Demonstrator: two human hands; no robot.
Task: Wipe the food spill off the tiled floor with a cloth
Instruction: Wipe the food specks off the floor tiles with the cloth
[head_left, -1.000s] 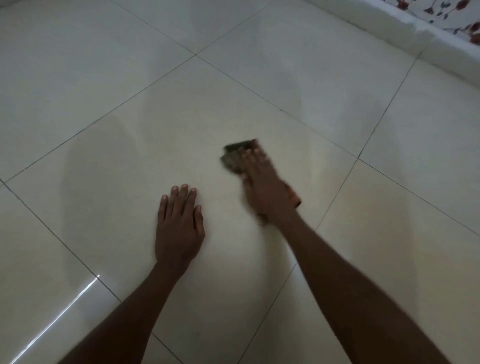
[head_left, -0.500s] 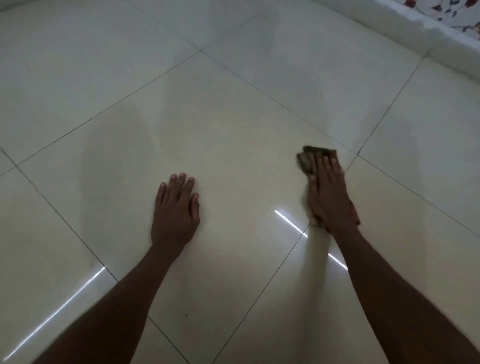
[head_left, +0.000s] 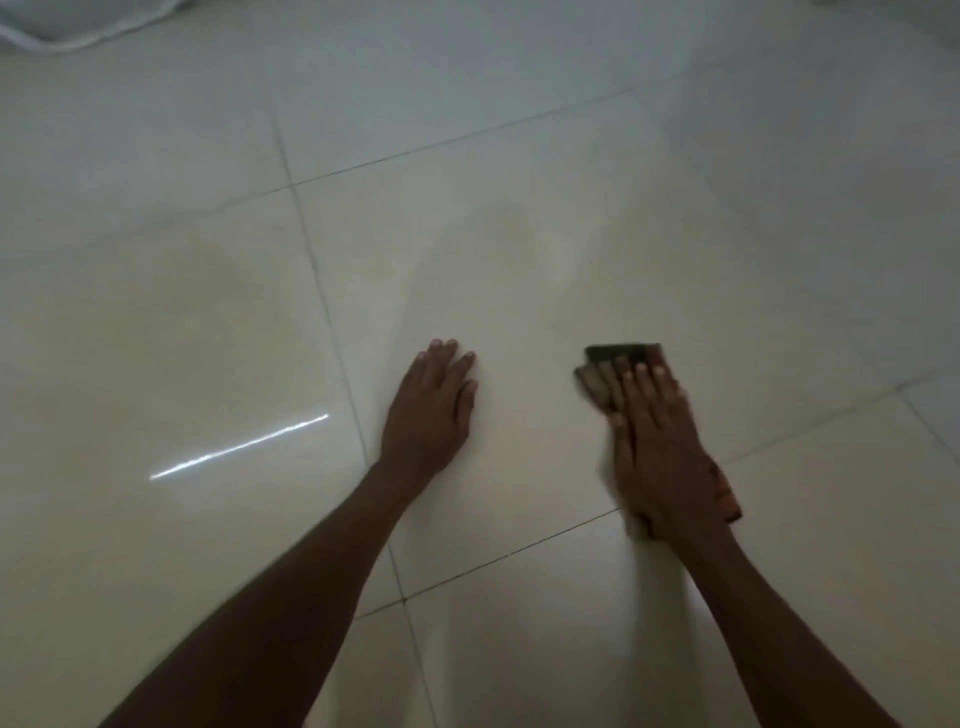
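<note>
My right hand (head_left: 660, 441) presses flat on a dark brownish cloth (head_left: 602, 374) that lies on the glossy cream tiled floor (head_left: 519, 249). The cloth shows beyond my fingertips, and a reddish corner of it sticks out by my wrist. My left hand (head_left: 431, 410) rests palm down on the same tile, fingers together, holding nothing. It lies about a hand's width to the left of the cloth. No food spill can be made out on the tiles. A faint damp sheen shows on the tile ahead of both hands.
Grout lines (head_left: 498, 561) cross near my wrists and run away to the left and far side. A pale fabric or bag edge (head_left: 78, 26) lies at the top left corner. A bright light streak (head_left: 239, 447) reflects off the left tile.
The view has swung, so the grout lines now run at a different angle. My right hand with the cloth slid right and then back nearer the left hand. The left hand stayed planted.
</note>
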